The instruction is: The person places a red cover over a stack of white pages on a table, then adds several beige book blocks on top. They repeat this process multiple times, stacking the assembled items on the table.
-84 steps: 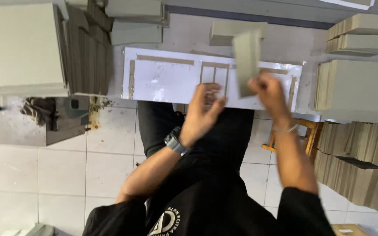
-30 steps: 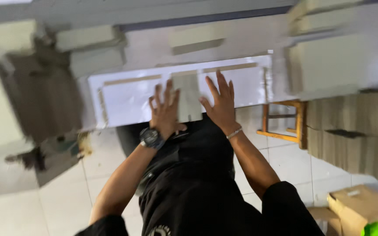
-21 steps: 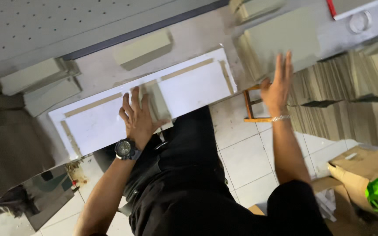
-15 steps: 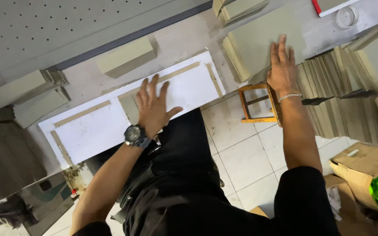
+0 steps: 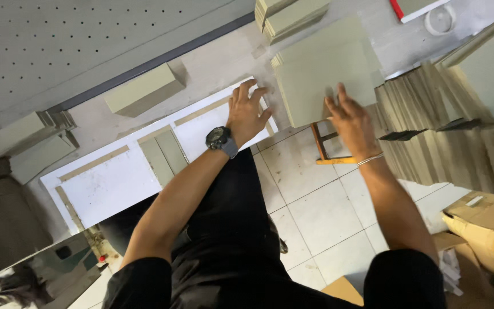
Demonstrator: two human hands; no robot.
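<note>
Under right hand [image 5: 351,121]: flat grey-green boards [image 5: 321,80]

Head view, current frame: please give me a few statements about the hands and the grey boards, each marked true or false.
1. The right hand rests on a stack of grey boards. True.
2. The left hand is raised in the air, clear of the table. False: it lies flat on the right end of the white sheet.
3. A dark wristwatch sits on the left wrist. True.
4. The right wrist is bare. False: it wears a thin bracelet.
5. A narrow grey strip lies on the white sheet near its middle. True.
</note>
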